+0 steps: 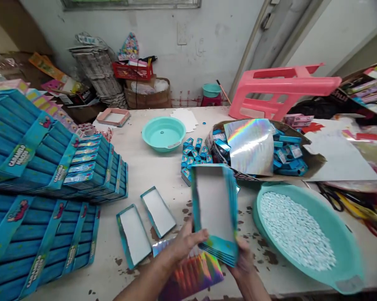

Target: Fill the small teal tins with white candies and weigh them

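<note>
Between my two hands is a stack of nested blue cardboard trays (215,205), tilted up with its white inside facing me. My left hand (190,240) grips the near left edge, thumb over the rim. On the right side, my right hand (243,257) is wrapped around the lower corner, its fingers partly hidden behind the stack. Under my hands lies a shiny holographic sheet (201,271). Two single blue trays, one nearer (134,236) and one farther (159,212), lie open side up to the left. Behind the stack stand several small blue boxes (194,154).
Filled blue display boxes (38,163) are piled high at the left. A turquoise basin (163,131) sits at the back; another basin (260,209) holds small white pieces at the right. A carton (315,161) of blue boxes and a pink stool (285,85) stand behind.
</note>
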A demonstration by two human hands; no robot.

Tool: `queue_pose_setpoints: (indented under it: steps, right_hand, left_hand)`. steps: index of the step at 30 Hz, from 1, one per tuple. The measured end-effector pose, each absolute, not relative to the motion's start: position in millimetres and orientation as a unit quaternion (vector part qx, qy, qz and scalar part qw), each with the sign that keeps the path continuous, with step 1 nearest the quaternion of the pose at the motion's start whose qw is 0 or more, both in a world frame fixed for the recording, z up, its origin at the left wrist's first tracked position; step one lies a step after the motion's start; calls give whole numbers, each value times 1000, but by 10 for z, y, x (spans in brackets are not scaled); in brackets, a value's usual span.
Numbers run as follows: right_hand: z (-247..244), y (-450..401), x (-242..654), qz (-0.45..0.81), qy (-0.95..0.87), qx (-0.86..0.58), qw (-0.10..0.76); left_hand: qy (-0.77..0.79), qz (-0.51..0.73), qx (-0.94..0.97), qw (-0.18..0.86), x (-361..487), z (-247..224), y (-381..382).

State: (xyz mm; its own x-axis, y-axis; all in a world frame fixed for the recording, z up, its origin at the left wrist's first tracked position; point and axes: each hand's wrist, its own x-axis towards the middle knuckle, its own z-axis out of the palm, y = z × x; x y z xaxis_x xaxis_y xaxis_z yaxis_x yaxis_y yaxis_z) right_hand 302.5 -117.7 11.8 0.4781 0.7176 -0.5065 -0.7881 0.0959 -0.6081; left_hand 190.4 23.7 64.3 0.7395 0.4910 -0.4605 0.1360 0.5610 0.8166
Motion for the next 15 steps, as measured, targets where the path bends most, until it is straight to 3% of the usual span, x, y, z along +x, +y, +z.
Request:
queue_pose_setpoints:
  steps: [4,10,15]
  right_hand:
    - [272,-116,2860,529,-133,-478,688]
    - [230,46,3181,295,-248,-682,621]
    - [-69,-687,3952,36,-290,-823,486]
  left_hand:
    - [453,262,325,788,1758,509,614]
    - [614,494,342,512,1529,-231,2032]
    - [718,374,514,285,1644,-661,3041]
